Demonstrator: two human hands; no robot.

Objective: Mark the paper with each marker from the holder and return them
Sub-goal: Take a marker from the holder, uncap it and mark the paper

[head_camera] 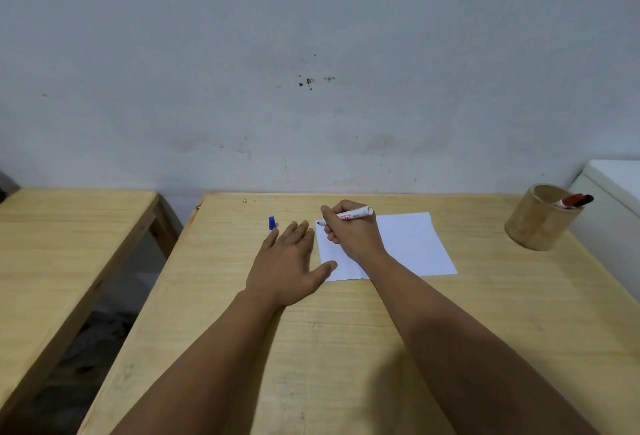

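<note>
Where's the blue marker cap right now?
In the head view, the blue cap stands on the wooden table, left of the paper, just beyond the left hand fingertips.

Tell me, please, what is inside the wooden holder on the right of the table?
The holder contains a red marker and a black-capped one, leaning on its rim. Their lower parts are hidden by its wall.

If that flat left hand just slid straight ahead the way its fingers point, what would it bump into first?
Probably the blue cap, lying on the table just past the left hand fingertips; whether they already touch is unclear.
</note>
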